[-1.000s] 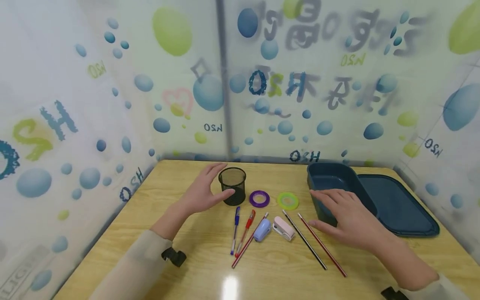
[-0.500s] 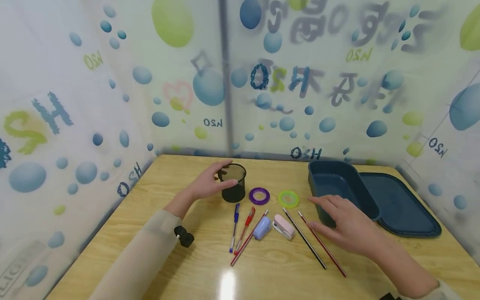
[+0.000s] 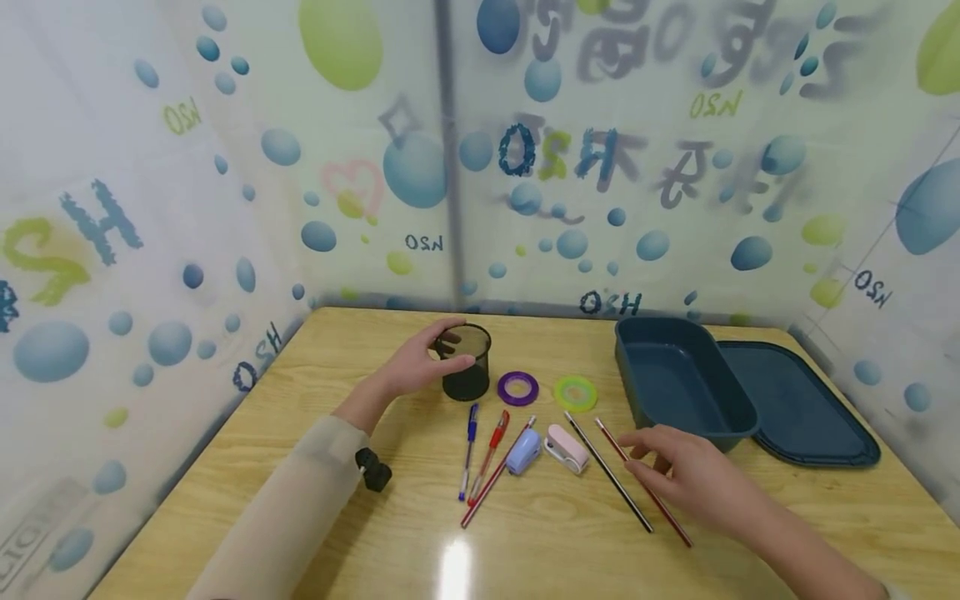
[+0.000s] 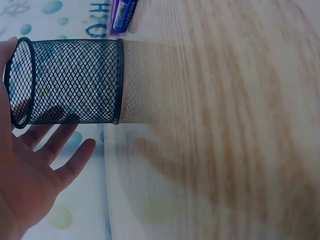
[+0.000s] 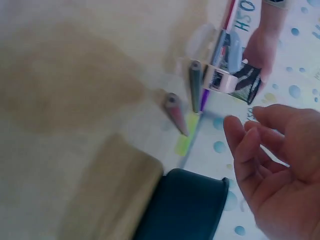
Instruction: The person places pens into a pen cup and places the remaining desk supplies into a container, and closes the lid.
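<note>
Red pencil: laid slantwise on the table, lower right of the frame, with a black pencil just beside.
Right hand: held above the red pencil, fingers loosely bent, thumb and fingertips parted; nothing is held.
Second red pencil: crossed near its lower end by a red pen, with a blue pen near, below centre.
Staplers: a blue stapler and a pink stapler are set close together.
Tape: purple tape and green tape are laid flat at centre.
Left hand: spread around the cup's rim; a firm grip cannot be confirmed.
Cup: stood upright, left of centre.
Box: placed right of centre, beside a lid.
Step in hand: the cup seems to be steadied while the red pencil is reached for.
Next move: a lowered right hand and a narrow pinch are called for, the black pencil being avoided.
</note>
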A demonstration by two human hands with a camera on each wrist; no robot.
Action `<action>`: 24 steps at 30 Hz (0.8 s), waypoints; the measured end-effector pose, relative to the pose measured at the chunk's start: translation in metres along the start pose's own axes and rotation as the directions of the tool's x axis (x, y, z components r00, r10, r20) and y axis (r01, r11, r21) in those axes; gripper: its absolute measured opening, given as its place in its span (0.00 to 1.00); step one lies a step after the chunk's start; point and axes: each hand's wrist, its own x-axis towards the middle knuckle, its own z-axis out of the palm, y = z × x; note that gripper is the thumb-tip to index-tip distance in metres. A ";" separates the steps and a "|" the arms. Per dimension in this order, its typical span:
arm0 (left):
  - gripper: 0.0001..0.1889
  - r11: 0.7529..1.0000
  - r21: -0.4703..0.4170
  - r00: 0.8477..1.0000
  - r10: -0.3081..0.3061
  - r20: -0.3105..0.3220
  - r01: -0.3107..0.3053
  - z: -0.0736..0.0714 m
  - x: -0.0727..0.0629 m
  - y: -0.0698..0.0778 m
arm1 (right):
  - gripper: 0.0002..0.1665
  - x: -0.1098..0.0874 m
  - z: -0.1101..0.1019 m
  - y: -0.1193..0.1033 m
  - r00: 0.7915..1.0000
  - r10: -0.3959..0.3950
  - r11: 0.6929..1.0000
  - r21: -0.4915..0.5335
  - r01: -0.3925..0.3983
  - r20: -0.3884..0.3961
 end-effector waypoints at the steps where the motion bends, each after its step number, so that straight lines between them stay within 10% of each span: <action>1: 0.44 1.000 -0.003 1.000 0.002 0.000 -0.002 0.000 0.001 0.000 | 0.19 -0.001 0.001 0.002 1.000 0.012 1.000 0.012 -0.013 0.015; 24: 0.45 1.000 -0.028 1.000 0.007 0.017 -0.006 0.000 0.003 -0.003 | 0.26 -0.009 0.008 0.035 0.992 0.062 0.995 -0.084 -0.052 0.110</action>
